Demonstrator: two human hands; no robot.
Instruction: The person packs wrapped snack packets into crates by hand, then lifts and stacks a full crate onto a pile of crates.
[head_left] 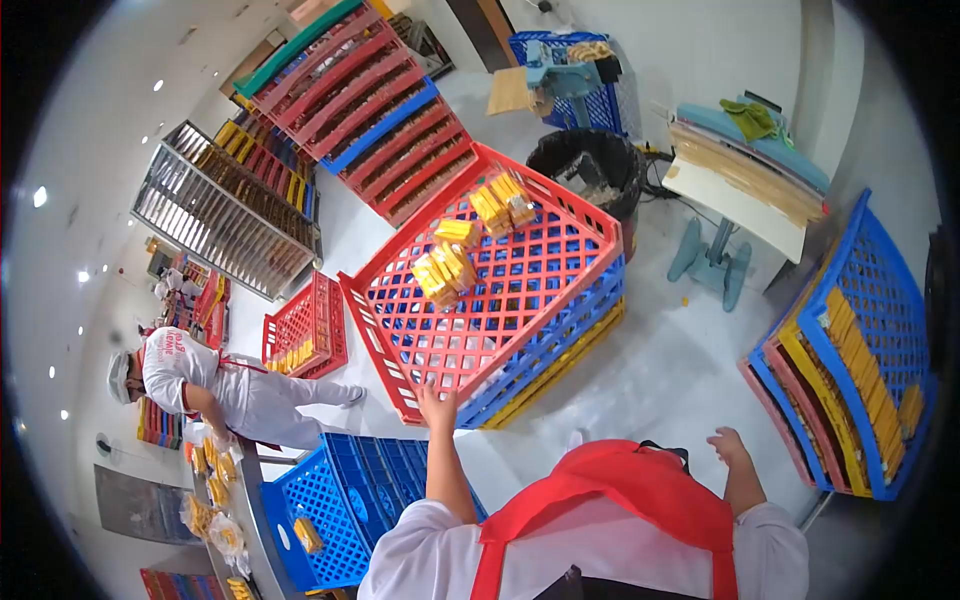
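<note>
My left hand (437, 407) is at the near corner of a red plastic crate (520, 312), its fingers hooked over the rim. Inside this crate sit several yellow packs, including a pair (503, 205) toward the far side, a single pack (457, 233) and a group (443, 276) nearer the left wall. The red crate rests on top of blue crates (560, 345) and a yellow crate (565, 370). Out to the right, my right hand (730, 446) hangs over the floor with its fingers apart and nothing in them.
At the right stands a stack of crates (868, 300) with yellow packs in the top blue one. Tall red crates (370, 100) rise behind. A black bin (590, 165) and a white-topped stand (740, 200) are farther back. A co-worker (215, 385) bends at a table left.
</note>
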